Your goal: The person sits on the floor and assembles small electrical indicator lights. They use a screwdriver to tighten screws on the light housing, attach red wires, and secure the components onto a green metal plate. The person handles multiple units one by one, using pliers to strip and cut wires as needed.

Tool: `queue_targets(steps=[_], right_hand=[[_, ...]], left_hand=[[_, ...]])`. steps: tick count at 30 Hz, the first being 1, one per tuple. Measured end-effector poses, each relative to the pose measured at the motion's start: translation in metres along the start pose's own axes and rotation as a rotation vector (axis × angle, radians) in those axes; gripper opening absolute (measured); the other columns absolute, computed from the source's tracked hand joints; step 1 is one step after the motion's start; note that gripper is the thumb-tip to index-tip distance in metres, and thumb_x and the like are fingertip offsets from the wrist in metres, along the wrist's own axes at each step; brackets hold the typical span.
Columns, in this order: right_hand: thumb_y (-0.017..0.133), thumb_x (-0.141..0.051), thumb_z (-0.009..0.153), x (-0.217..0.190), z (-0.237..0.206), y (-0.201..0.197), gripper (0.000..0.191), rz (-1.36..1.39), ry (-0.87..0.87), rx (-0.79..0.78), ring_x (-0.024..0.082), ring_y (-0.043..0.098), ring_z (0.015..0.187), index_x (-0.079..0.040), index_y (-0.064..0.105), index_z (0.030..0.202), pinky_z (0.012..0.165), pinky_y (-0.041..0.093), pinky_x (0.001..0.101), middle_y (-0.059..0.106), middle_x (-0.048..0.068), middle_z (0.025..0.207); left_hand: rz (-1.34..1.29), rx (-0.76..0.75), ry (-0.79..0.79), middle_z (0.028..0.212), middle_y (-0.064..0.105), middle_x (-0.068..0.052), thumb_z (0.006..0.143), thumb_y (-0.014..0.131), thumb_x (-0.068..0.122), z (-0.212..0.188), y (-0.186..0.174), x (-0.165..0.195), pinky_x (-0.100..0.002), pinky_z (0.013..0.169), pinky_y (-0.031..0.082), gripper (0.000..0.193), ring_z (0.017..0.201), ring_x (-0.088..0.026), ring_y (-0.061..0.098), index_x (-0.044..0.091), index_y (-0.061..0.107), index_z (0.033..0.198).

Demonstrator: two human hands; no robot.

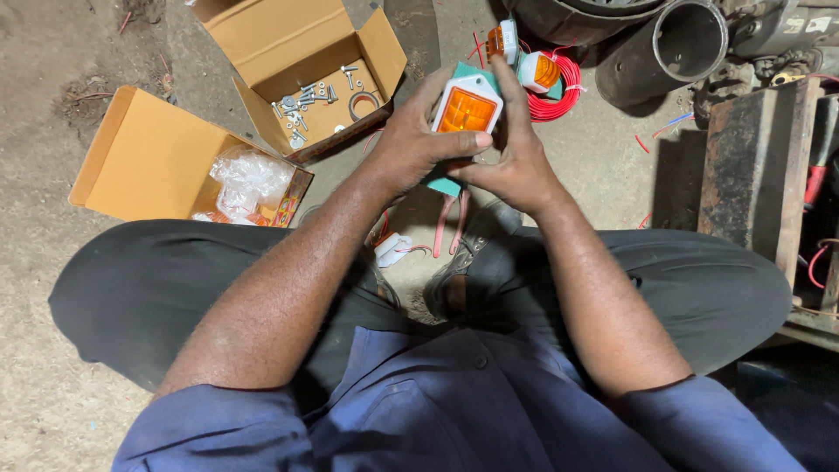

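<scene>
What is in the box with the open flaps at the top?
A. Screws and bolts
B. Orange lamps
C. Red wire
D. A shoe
A: the box holds loose silver screws and bolts on its floor.

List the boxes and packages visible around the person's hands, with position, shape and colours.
Open cardboard box: top centre on the ground, brown, holds screws and bolts.
Second cardboard box: left on the ground, orange-brown, flaps open, holds clear plastic bags.
Teal package: partly hidden behind the orange lamp held by the left hand and right hand.
</scene>
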State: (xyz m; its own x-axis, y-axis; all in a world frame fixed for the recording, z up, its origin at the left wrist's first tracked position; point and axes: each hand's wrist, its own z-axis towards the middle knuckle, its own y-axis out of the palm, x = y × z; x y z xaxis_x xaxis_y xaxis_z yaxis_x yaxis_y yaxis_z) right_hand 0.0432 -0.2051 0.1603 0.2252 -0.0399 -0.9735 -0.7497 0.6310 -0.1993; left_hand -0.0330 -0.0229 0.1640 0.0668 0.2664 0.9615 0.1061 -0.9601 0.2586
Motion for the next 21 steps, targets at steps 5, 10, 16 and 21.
queue_targets(steps=[5,10,16,21], right_hand=[[0.062,-0.002,0.076,-0.006,0.004,-0.009,0.113,0.476,0.221,-0.017,0.029,0.05,0.144,-0.016,-0.005,0.166,0.114,0.046,0.0413,0.044,0.02,0.16],[0.06,-0.012,0.091,0.0,0.006,-0.011,0.088,0.651,0.212,-0.001,0.025,0.052,0.149,0.002,0.022,0.169,0.126,0.041,0.0364,0.051,0.019,0.162],[0.066,-0.036,0.103,-0.006,0.005,-0.007,0.078,0.548,0.279,0.086,0.026,0.056,0.137,0.006,0.036,0.161,0.114,0.047,0.04,0.056,0.018,0.148],[0.072,-0.023,0.095,-0.01,0.005,-0.004,0.091,0.489,0.119,0.081,0.028,0.045,0.15,-0.006,0.02,0.167,0.128,0.037,0.0394,0.044,0.02,0.16]], left_hand=[[-0.017,0.021,0.019,0.14,0.061,-0.011,0.079,0.09,0.021,0.001,-0.003,0.001,-0.034,0.111,0.052,0.093,0.129,-0.018,0.062,0.001,0.039,0.155],[0.006,0.046,0.01,0.139,0.06,-0.011,0.079,0.089,0.02,0.001,-0.004,-0.001,-0.034,0.109,0.053,0.093,0.128,-0.017,0.061,0.001,0.038,0.155],[0.058,0.018,0.076,0.142,0.06,-0.013,0.077,0.092,0.02,-0.001,-0.006,-0.002,-0.035,0.114,0.049,0.096,0.132,-0.019,0.059,-0.001,0.04,0.155],[0.154,0.019,0.057,0.145,0.057,-0.012,0.075,0.094,0.027,-0.001,-0.005,-0.003,-0.035,0.114,0.048,0.104,0.135,-0.019,0.057,0.0,0.035,0.157]])
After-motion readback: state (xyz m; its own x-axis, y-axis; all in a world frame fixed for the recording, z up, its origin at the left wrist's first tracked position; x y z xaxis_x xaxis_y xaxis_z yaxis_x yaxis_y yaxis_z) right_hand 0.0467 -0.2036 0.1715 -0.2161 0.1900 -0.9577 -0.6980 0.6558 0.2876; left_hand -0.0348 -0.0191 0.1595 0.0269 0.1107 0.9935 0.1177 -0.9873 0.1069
